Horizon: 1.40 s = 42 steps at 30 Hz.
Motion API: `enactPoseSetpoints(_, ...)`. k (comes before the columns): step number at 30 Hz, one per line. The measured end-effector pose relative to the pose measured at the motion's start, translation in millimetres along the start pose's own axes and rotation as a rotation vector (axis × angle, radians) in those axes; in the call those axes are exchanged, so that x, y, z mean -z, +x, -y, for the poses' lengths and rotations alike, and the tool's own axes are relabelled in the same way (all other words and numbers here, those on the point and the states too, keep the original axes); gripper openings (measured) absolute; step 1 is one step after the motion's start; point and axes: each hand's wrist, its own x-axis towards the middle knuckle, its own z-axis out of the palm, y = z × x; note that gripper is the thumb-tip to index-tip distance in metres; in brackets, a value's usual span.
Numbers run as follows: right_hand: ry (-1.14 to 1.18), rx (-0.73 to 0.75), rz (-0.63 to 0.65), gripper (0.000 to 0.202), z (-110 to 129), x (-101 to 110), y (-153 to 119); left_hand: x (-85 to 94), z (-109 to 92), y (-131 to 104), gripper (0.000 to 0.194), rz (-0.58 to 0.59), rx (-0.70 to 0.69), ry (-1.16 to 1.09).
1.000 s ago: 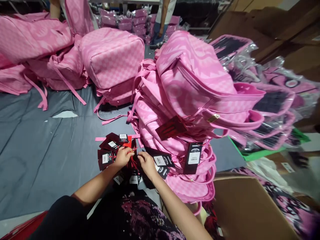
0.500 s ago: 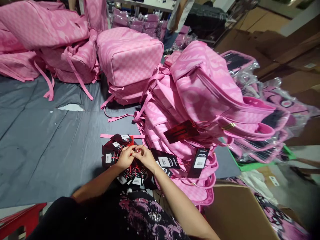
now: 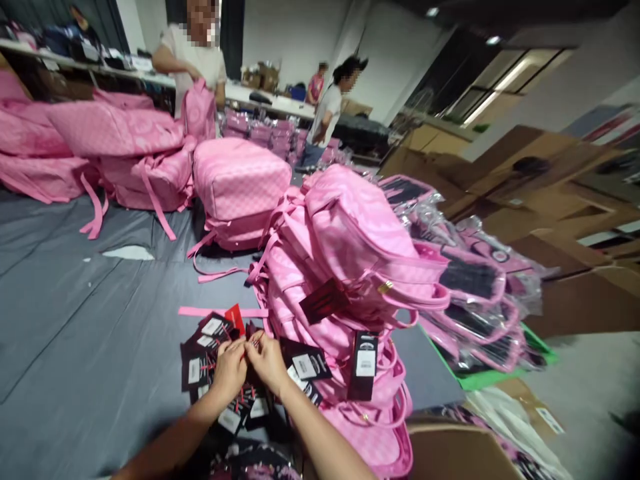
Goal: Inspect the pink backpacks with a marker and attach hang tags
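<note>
My left hand (image 3: 231,370) and my right hand (image 3: 267,363) meet over a heap of black hang tags (image 3: 231,419) with white barcode labels. Fingertips of both hands pinch together on the tags' thin red strings (image 3: 245,395); the exact spot held is partly hidden. A red tag (image 3: 234,319) sticks up just beyond my left hand. Right of my hands, a pile of pink backpacks (image 3: 350,220) lies on the table, with a black hang tag (image 3: 364,363) and a dark red-printed tag (image 3: 324,301) against it. A pink strap (image 3: 215,311) stretches behind the heap.
More pink backpacks (image 3: 135,167) line the far side of the grey-covered table (image 3: 75,347). Plastic-wrapped bags (image 3: 475,280) lie at the right by a green edge (image 3: 510,373). An open carton (image 3: 450,447) stands at lower right. Co-workers (image 3: 193,63) stand beyond the table.
The view has tilted up, bringing co-workers and the room's back into sight. My hands stay together over the tag heap, still pinching.
</note>
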Motion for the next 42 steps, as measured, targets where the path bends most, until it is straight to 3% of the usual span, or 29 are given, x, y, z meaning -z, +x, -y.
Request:
enactPoseSetpoints(5, 0.035, 0.104, 0.003, 0.008, 6.8, 6.6, 8.9, -5.4, 4.6, 6.1, 0.036, -0.1, -0.037, -0.035)
enactPoseSetpoints(10, 0.137, 0.096, 0.038, 0.009, 17.0, 19.1, 16.0, -3.7, -2.1, 8.1, 0.035, -0.139, -0.076, 0.016)
enactPoseSetpoints(14, 0.104, 0.099, -0.027, 0.01, 21.4, 24.7, 14.1, -1.6, -11.0, 13.9, 0.032, -0.176, -0.119, 0.039)
enactPoseSetpoints(20, 0.223, -0.002, -0.143, 0.01, 18.7, 18.6, 12.9, 13.0, -17.5, 30.0, 0.027, -0.028, -0.162, 0.014)
enactPoseSetpoints(25, 0.406, -0.056, -0.269, 0.016, 21.1, -0.9, 8.7, 28.0, -8.4, 37.6, 0.023, 0.089, -0.127, -0.034)
enactPoseSetpoints(32, 0.558, -0.192, -0.219, 0.026, 35.8, -18.8, 2.9, 51.4, -1.6, 40.4, 0.023, 0.23, -0.191, -0.121)
enactPoseSetpoints(38, 0.618, -0.251, -0.189, 0.031, 39.0, -31.5, -0.6, 60.2, 13.4, 42.7, 0.02, 0.288, -0.219, -0.158)
enactPoseSetpoints(42, 0.624, -0.246, -0.233, 0.029, 48.1, -43.9, -3.5, 69.0, 21.0, 41.5, 0.025, 0.327, -0.257, -0.193)
